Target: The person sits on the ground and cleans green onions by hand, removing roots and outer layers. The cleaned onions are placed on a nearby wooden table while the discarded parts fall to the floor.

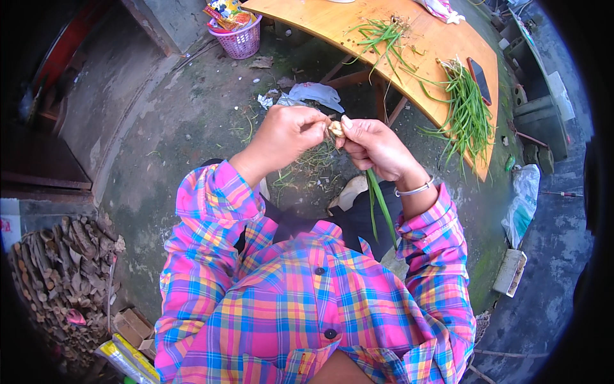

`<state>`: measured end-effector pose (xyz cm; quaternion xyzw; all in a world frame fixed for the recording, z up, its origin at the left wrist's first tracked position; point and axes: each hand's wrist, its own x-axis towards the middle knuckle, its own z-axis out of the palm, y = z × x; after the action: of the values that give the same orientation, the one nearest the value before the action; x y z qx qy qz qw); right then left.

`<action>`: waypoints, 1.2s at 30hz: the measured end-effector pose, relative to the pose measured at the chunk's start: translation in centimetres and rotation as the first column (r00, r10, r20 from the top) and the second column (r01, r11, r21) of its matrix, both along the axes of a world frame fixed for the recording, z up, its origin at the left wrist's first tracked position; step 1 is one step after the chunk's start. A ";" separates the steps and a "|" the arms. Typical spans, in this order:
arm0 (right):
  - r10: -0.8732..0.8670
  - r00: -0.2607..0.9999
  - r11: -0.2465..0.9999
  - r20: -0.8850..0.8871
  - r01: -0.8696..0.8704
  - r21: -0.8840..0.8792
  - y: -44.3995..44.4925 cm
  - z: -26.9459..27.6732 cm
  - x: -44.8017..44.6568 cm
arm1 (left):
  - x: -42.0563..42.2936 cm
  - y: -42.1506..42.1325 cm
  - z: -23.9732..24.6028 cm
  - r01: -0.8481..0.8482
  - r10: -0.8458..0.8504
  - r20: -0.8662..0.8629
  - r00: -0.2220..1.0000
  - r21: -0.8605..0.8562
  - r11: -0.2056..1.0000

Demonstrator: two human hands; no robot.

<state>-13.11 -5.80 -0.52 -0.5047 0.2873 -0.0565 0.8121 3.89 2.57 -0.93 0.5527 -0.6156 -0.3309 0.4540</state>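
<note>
My right hand grips a green onion plant with a pale bulb between thumb and fingers. Its long flat green leaves hang below that hand toward my lap. From the other side, my left hand pinches the brownish root end of the same bulb, so both hands meet over the floor. The fingers hide part of the bulb and stem. On the wooden table lies a thick bunch of similar green plants, leaves drooping over the edge. A looser pile with roots lies farther back.
A phone lies beside the bunch. Leaf and root scraps litter the concrete floor near a plastic bag. Beyond stands a pink basket of packets. Stacked firewood is at left; a hollow block sits at right.
</note>
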 end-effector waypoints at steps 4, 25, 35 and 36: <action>-0.002 0.999 1.000 0.032 0.002 0.009 0.2 -0.3 0.3 | -0.5 0.1 0.5 0.015 -0.015 0.026 1.000 -0.019 1.000; -0.173 0.980 0.985 0.099 0.174 0.003 0.6 -0.2 1.1 | -0.5 -0.8 0.7 -0.115 0.115 0.058 0.992 -0.012 0.993; -0.209 0.968 0.964 0.139 0.227 -0.136 0.0 -1.5 0.8 | 0.6 -1.5 -0.7 -0.071 0.087 -0.138 0.987 0.116 0.991; -0.223 0.958 0.960 0.182 0.248 -0.132 0.1 -1.6 1.1 | 0.1 -1.3 -0.9 -0.083 0.096 -0.187 0.978 0.075 0.994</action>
<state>-12.04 -5.68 -2.10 -0.5212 0.2718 -0.2168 0.7794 4.00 1.27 -1.82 0.5604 -0.5325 -0.3819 0.5065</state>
